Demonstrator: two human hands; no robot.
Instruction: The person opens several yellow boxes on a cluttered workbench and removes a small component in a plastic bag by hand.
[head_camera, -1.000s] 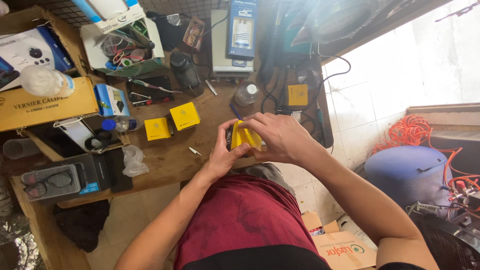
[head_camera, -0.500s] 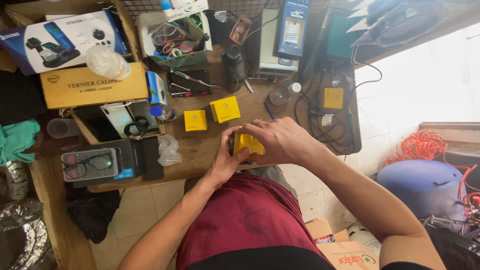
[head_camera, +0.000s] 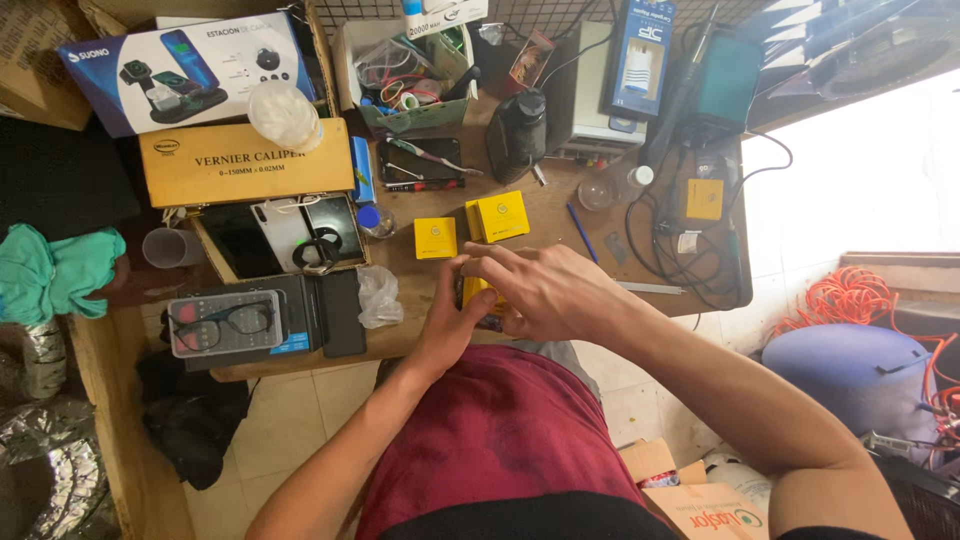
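Yellow box (head_camera: 478, 291) mostly hidden between left hand (head_camera: 447, 318) and right hand (head_camera: 540, 290)

The hands (head_camera: 505, 295) hide most of the small yellow box (head_camera: 478, 293) between them.

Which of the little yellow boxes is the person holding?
The yellow box nearest the person's body, gripped between both hands. The two other yellow boxes lie untouched farther back on the table.

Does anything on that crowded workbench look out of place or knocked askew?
Nothing looks spilled or broken. The wooden workbench is cluttered, and a crumpled clear plastic bag lies loose near the left hand. Both hands hold a small yellow box.
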